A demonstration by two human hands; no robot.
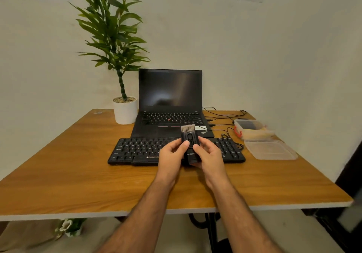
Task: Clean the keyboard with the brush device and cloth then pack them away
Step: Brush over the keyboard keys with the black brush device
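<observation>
Left hand [172,154] is what I'm looking at first: it's wrapped around the left edge of the brush device [189,143], thumb pressed on the front face near the oval slider, fingers curled behind. Way over on the left of the table [78,170] sits a white pot with a tall leafy plant [115,43], right beside the laptop [170,105], which is open with a dark screen. In front of the laptop is the black keyboard [137,151], lying flat across the middle of the table, and I'm holding the brush device up just above its right-center part, upright with the pale bristles pointing up and away from me. My right hand [208,154] grips the other side of the device, thumb on the front and fingers curled round the lower body, so both hands have it pinned between them. Further right there's a tangle of black cables [221,117] behind the keyboard, then a clear plastic box [252,128] with an orange latch, and its lid [271,150] lying flat just in front of it near the table's right edge. Something yellowish sits in the box, could be the cloth, honestly can't tell.
</observation>
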